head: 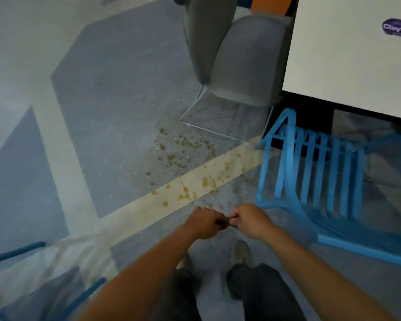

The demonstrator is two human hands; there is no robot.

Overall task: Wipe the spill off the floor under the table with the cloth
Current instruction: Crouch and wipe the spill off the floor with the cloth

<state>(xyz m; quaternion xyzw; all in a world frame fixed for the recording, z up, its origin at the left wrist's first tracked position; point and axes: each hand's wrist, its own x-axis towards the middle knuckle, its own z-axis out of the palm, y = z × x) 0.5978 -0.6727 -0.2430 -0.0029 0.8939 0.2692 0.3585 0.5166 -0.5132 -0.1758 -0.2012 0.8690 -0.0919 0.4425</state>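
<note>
The spill [185, 167] is a scatter of brown drops across the grey floor and a pale floor stripe, just left of the white table [347, 54]. My left hand [204, 224] and my right hand [250, 220] are curled into fists and meet knuckle to knuckle above the floor, a little nearer to me than the spill. Nothing shows inside either fist. No cloth is in view. My two legs and shoes [240, 252] are below the hands.
A grey upholstered chair [239, 61] stands beyond the spill, by the table's left edge. A blue slatted chair [320, 172] stands right of the spill, partly under the table. Blue chair legs [16, 251] show at the bottom left.
</note>
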